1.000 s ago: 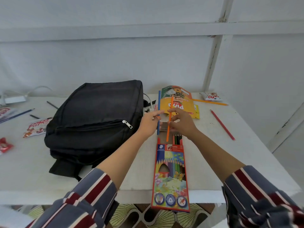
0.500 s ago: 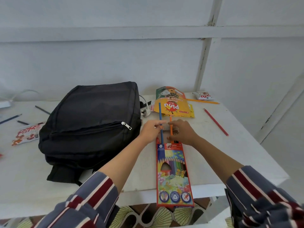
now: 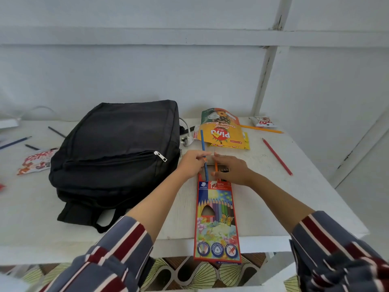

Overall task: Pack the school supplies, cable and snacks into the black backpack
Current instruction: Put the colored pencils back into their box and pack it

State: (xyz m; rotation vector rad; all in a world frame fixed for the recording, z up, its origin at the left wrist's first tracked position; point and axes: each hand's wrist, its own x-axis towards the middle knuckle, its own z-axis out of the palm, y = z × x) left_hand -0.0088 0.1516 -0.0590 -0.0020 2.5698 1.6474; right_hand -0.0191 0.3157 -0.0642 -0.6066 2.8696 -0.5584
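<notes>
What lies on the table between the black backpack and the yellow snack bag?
In the head view, a white plug with its cable lies between the black backpack and the yellow snack bag.

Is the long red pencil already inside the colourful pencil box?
No, the red pencil lies loose on the table, off to the right of the pencil box.

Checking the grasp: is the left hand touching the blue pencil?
Touching. The head view shows the left hand pinching the blue pencil at the pencil box's open end.
</notes>
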